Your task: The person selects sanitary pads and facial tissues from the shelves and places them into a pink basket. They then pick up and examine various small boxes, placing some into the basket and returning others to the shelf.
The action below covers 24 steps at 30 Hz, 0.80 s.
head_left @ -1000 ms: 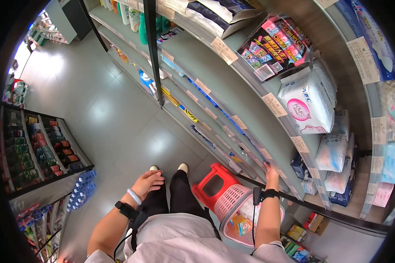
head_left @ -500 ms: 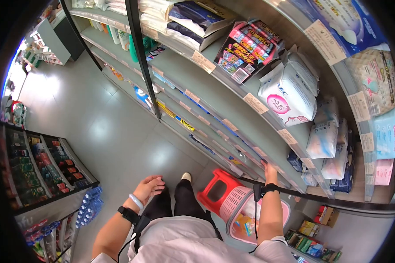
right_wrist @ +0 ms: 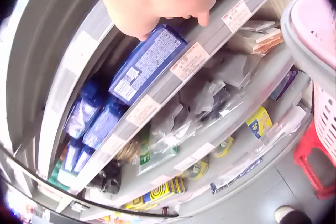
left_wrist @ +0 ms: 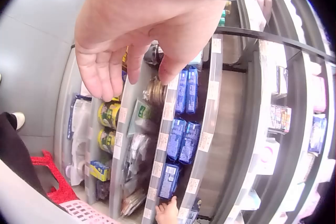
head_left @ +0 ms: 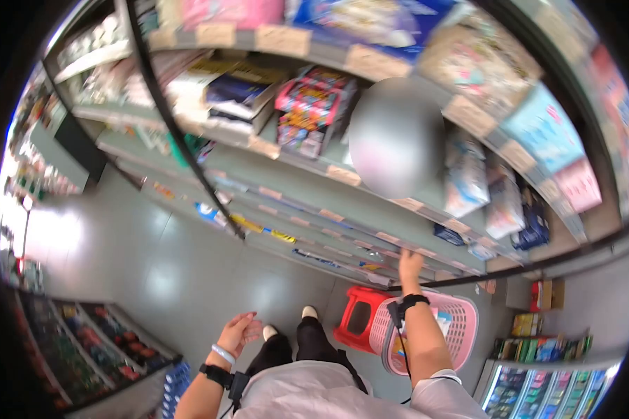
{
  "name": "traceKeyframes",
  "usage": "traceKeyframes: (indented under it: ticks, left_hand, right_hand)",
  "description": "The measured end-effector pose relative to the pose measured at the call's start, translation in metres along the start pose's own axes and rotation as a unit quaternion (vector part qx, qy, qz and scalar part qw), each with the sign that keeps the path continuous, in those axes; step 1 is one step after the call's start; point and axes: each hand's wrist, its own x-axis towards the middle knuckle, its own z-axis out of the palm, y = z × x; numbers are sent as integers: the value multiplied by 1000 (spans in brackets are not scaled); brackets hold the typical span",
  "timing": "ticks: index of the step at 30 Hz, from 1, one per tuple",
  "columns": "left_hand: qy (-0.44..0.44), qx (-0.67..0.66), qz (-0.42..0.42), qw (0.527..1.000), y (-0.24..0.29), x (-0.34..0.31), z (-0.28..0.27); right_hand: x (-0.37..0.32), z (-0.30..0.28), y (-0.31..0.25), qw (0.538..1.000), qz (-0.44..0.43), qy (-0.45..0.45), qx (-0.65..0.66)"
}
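Note:
My right hand (head_left: 411, 267) reaches to a lower shelf edge on the right. In the right wrist view its thumb and curled fingers grip the near end of a blue pack (right_wrist: 149, 64) with white printing, which lies behind the price strip. The fingertips are partly hidden. Several more blue packs (left_wrist: 184, 140) lie farther along the same shelf. My left hand (head_left: 236, 334) hangs in the air in front of the body, holding nothing, its fingers loosely bent. In the left wrist view it overlaps the shelves.
A pink basket (head_left: 461, 335) stands by my right forearm, beside a red stool (head_left: 353, 300). Higher shelves carry a colourful box (head_left: 307, 112) and soft packs (head_left: 468, 185). A dark display rack (head_left: 84, 349) stands at the left. A grey blur covers part of the upper shelf.
The head view has swung to the right, so shelves and basket sit differently in it. My right hand stays at the shelf edge; the left remains loosely raised.

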Motion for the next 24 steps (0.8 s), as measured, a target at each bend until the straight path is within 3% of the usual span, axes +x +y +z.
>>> traceKeyframes:
  ticks: [1, 2, 7, 13, 15, 21, 24]
  left_hand:
    - [-22, 21, 1, 1000, 2, 0, 0]
    - [-25, 16, -5, 1000, 4, 0, 0]
    - [-58, 46, -32, 997, 8, 13, 4]
    - [-88, 122, -38, 988, 23, 31, 47]
    - [-111, 120, -35, 986, 28, 34, 69]
    - [-137, 181, -25, 974, 36, 52, 136]
    - [-156, 223, -16, 962, 36, 53, 173]
  right_hand:
    - [-14, -21, -33, 998, 29, -15, -51]
    - [-31, -21, -35, 997, -11, 31, -63]
    - [-71, -71, -67, 996, 58, -9, 64]
    - [-7, -136, -70, 990, 67, 108, 57]
    - [24, -149, -68, 988, 7, 154, -22]
    - [82, -109, -38, 972, 43, 108, -203]
    - [80, -105, -40, 974, 97, 107, -175]
